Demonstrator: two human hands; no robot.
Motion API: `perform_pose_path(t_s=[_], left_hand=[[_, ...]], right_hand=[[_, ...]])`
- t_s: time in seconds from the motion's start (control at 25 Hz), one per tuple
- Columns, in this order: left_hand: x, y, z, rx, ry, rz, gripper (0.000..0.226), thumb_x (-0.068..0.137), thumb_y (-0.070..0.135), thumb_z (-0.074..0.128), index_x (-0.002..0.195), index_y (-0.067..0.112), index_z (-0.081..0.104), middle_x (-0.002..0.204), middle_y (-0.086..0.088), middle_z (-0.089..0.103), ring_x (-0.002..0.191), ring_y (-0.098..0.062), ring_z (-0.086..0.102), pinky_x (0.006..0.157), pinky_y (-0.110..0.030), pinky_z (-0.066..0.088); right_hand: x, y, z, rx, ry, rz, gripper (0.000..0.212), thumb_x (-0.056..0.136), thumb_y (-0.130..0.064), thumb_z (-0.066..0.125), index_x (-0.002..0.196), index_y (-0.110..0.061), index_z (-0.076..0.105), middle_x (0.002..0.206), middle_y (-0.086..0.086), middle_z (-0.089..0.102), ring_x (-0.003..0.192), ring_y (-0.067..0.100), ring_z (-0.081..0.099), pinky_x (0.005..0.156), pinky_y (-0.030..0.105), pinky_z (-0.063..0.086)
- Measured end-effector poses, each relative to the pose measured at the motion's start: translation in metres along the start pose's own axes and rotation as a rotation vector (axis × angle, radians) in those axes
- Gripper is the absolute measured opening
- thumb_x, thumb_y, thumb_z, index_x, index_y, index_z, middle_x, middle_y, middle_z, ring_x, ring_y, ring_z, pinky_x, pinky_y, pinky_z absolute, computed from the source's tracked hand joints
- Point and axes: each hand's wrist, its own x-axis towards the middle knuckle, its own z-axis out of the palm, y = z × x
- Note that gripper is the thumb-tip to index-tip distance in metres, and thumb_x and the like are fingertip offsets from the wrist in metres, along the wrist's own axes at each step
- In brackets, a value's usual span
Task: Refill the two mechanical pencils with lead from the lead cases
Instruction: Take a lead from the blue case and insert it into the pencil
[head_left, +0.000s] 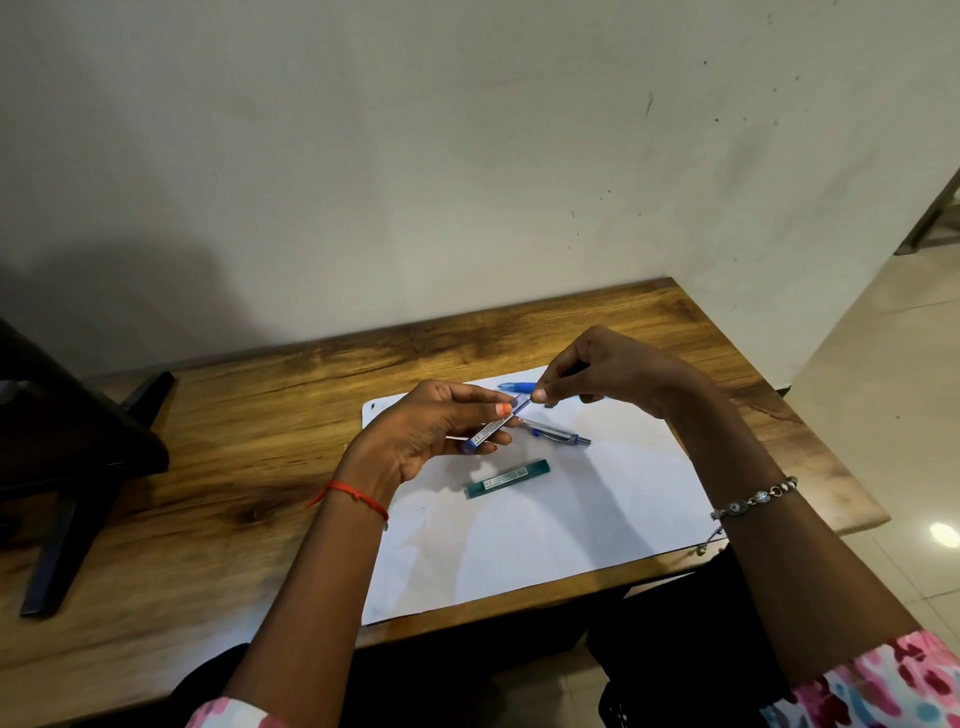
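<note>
Left hand (431, 431) is raised, palm turned inward, fingers curled around a slim blue plastic lead case (488, 430). Thumb with an orange nail lies on top of it. The case is tilted, lower end in the left palm, upper end pointing at the right hand (608, 371).

Right hand is held above the sheet, fingers curled in. Its thumb and forefinger pinch the upper end of the slim blue plastic lead case. Cannot tell whether a cap or a lead sits in the pinch; too small.

Bright blue plastic mechanical pencil (516, 387) lies just behind the two hands' meeting point, partly hidden by the right fingertips. Clear-and-grey mechanical pencil with blue clip (558, 433) lies just below the right hand, beside the left fingertips. Dark green rectangular lead case (506, 479) lies flat nearer the person, below the left hand's fingers, apart from both hands.

All three rest on a white paper sheet (597, 519) under both hands, on a brown wooden table (260, 405). Red thread band (353, 493) is on the left wrist, silver chain bracelet (753, 501) on the right wrist. Dark chair (67, 441) stands well left of the left hand.
</note>
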Motion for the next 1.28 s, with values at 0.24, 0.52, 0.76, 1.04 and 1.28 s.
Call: perform_pose_path(t_s=[0.24, 0.52, 0.76, 1.04, 1.28], left_hand=[[0.001, -0.001, 0.000, -0.008, 0.000, -0.006, 0.010, 0.081, 0.007, 0.064, 0.088, 0.011, 0.070, 0.070, -0.001, 0.074, 0.063, -0.013, 0.070, 0.053, -0.018, 0.054], [0.002, -0.001, 0.000, 0.003, 0.003, 0.003, 0.010, 0.081, 0.007, 0.063, 0.085, 0.013, 0.071, 0.069, 0.000, 0.074, 0.063, -0.013, 0.070, 0.054, -0.018, 0.054], [0.003, -0.001, 0.000, -0.013, 0.001, 0.005, 0.010, 0.081, 0.008, 0.064, 0.088, 0.010, 0.070, 0.070, -0.001, 0.074, 0.063, -0.012, 0.070, 0.054, -0.018, 0.055], [0.001, -0.001, -0.004, -0.054, -0.010, 0.082, 0.015, 0.084, 0.012, 0.060, 0.094, 0.012, 0.070, 0.085, 0.002, 0.075, 0.084, -0.012, 0.070, 0.078, -0.026, 0.056], [0.004, 0.000, 0.001, -0.079, 0.006, 0.169, 0.017, 0.084, 0.010, 0.059, 0.093, 0.016, 0.072, 0.094, 0.003, 0.075, 0.104, -0.018, 0.065, 0.096, -0.036, 0.047]], right_hand=[[0.000, -0.002, -0.001, 0.010, 0.009, -0.029, 0.005, 0.079, -0.018, 0.072, 0.077, -0.014, 0.074, 0.063, -0.004, 0.064, 0.048, -0.005, 0.049, 0.046, 0.009, 0.034], [-0.002, -0.003, 0.001, -0.028, -0.020, -0.022, 0.013, 0.079, -0.017, 0.071, 0.086, -0.007, 0.074, 0.075, 0.006, 0.065, 0.064, 0.004, 0.047, 0.057, 0.018, 0.035], [-0.003, -0.004, -0.003, -0.001, 0.039, -0.024, 0.010, 0.084, -0.014, 0.065, 0.082, -0.009, 0.073, 0.060, -0.012, 0.063, 0.055, -0.003, 0.049, 0.054, 0.015, 0.037], [-0.002, -0.001, -0.014, 0.216, 0.400, -0.090, 0.022, 0.086, -0.014, 0.057, 0.079, 0.006, 0.063, 0.061, 0.001, 0.049, 0.058, 0.008, 0.040, 0.056, 0.020, 0.035], [-0.001, -0.003, -0.008, 0.157, 0.349, -0.133, 0.018, 0.086, -0.012, 0.057, 0.071, -0.006, 0.066, 0.061, -0.003, 0.055, 0.057, 0.004, 0.046, 0.058, 0.021, 0.037]])
